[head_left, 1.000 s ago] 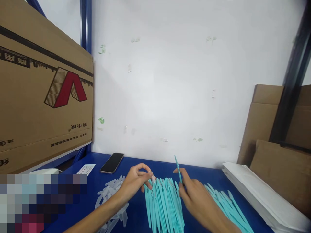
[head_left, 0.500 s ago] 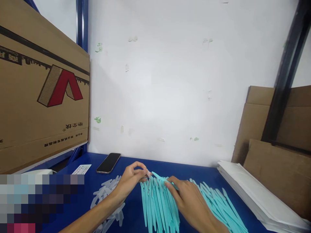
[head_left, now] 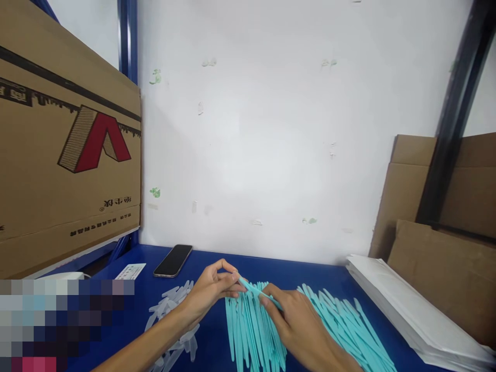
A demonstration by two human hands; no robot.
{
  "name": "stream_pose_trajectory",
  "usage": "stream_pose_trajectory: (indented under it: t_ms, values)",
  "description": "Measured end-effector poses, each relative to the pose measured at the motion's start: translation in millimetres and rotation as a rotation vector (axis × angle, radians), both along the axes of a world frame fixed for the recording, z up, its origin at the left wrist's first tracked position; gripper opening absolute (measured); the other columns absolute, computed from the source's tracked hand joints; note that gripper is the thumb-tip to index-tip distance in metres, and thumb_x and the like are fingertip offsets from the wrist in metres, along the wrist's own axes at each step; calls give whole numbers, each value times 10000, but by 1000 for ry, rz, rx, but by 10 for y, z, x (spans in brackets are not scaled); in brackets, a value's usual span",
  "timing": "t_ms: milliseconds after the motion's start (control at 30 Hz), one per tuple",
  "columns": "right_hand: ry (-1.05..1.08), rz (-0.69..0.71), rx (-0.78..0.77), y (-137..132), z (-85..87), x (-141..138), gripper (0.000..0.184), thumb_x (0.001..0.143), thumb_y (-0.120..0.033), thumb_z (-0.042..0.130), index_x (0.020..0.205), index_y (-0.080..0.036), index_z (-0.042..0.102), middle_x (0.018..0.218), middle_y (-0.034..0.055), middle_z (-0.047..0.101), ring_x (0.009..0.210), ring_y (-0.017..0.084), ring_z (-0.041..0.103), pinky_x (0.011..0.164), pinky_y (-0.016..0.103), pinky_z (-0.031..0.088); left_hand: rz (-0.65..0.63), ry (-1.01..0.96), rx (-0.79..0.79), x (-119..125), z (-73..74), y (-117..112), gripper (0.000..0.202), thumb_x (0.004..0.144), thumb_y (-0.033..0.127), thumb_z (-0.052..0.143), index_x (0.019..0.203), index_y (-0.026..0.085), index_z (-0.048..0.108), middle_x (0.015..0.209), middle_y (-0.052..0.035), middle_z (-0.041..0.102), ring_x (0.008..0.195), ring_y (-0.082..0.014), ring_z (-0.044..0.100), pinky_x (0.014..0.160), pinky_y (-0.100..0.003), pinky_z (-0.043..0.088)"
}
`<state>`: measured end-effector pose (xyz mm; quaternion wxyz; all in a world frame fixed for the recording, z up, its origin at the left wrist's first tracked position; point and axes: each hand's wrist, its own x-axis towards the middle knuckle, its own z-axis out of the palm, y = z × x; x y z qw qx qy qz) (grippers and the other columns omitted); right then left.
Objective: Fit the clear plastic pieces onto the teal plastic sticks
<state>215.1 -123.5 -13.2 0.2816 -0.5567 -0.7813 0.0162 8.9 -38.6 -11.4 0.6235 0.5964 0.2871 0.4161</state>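
Note:
Between my two hands runs a slim turquoise plastic stick (head_left: pixel 252 289) with a tapered end, held slantwise above a pile of others. My right hand (head_left: pixel 300 315) grips its near part, thumb and fingers closed. At the far tip, my left hand (head_left: pixel 217 283) pinches a small translucent plastic cap, now mostly hidden by the fingertips; how far it covers the tip I cannot tell. Below lies a pile of turquoise sticks (head_left: pixel 253 328), roughly parallel. Another pile of such sticks (head_left: pixel 349 323) spreads to the right of my right hand. Loose translucent caps (head_left: pixel 170 305) lie beside my left forearm.
On the blue table (head_left: pixel 209 330), a phone (head_left: pixel 173 260) and a printed card (head_left: pixel 130 270) lie at the back left. White flat packages (head_left: pixel 411 310) are stacked at the right edge. A large carton (head_left: pixel 70 144) stands left, folded cardboard (head_left: pixel 437 274) right, a white wall (head_left: pixel 248 129) behind.
My left fingers and the stick's tip have come together; the translucent cap seen between my fingers before is now mostly covered. My right hand has shifted slightly left with the stick.

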Motion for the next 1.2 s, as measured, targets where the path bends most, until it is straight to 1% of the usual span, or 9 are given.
stream_pose_trajectory:
  t_ms: [200, 500, 600, 733, 833, 933, 1000, 1067, 1200]
  values:
    - [62, 51, -5, -20, 17, 12, 386, 1032, -395, 314, 812, -230, 585, 580, -36, 515, 483, 137, 435, 532, 251, 250, -111, 224, 311, -68, -5, 43, 281, 847, 434, 694, 870, 166, 613, 834, -85, 740, 784, -194, 679, 633, -266, 504]
    - [84, 63, 34, 60, -100, 6, 385, 1032, -396, 328, 799, -229, 585, 622, -23, 560, 502, 133, 448, 531, 257, 236, -128, 288, 357, -120, 18, 51, 274, 868, 414, 663, 840, 147, 608, 800, -77, 749, 722, -169, 656, 561, -232, 460]
    - [43, 79, 54, 72, -91, 29, 346, 1041, -376, 318, 841, -236, 564, 658, -25, 582, 538, 134, 498, 538, 258, 234, -48, 327, 419, -104, 42, 33, 250, 876, 398, 654, 837, 153, 623, 792, -60, 757, 680, -154, 650, 556, -229, 442]
    - [-159, 35, 82, 17, -22, 7, 321, 1047, -323, 293, 848, -228, 526, 673, -14, 587, 524, 146, 499, 512, 280, 197, 143, 475, 653, -82, 50, -25, 231, 911, 393, 607, 866, 181, 688, 764, -24, 754, 650, -148, 646, 582, -243, 431]
    - [-305, 2, 93, -5, 20, -6, 302, 1041, -282, 298, 863, -229, 536, 674, -9, 583, 506, 159, 479, 493, 292, 178, 172, 613, 843, -109, 19, -15, 259, 943, 412, 555, 917, 210, 715, 796, -19, 755, 691, -162, 662, 638, -258, 454]
    - [-309, -1, 152, 24, 29, 48, 296, 1035, -255, 313, 892, -232, 572, 757, 19, 601, 652, 190, 558, 526, 285, 256, 207, 796, 1126, -221, 20, 113, 294, 987, 332, 450, 1122, 220, 686, 984, -66, 750, 841, -207, 677, 727, -299, 469]
    - [-239, -25, 196, 66, 20, 127, 316, 1038, -279, 319, 901, -231, 599, 868, 45, 605, 770, 201, 578, 565, 281, 318, 249, 970, 1272, -344, 67, 247, 337, 981, 258, 397, 1195, 188, 648, 982, -101, 738, 843, -236, 670, 714, -328, 469]
    - [-156, -63, 215, 120, 7, 232, 340, 1040, -313, 326, 919, -231, 633, 943, 59, 593, 798, 193, 569, 593, 281, 364, 335, 1145, 1249, -485, 137, 374, 314, 967, 231, 395, 1103, 182, 673, 971, -113, 722, 903, -253, 657, 747, -339, 473]
    - [-125, -160, 228, 228, 14, 476, 305, 1020, -319, 399, 1057, -261, 697, 881, 60, 598, 827, 213, 570, 661, 305, 414, 361, 1436, 1108, -714, 211, 506, 269, 936, 264, 448, 852, 170, 686, 897, -135, 701, 1004, -313, 621, 796, -384, 485]
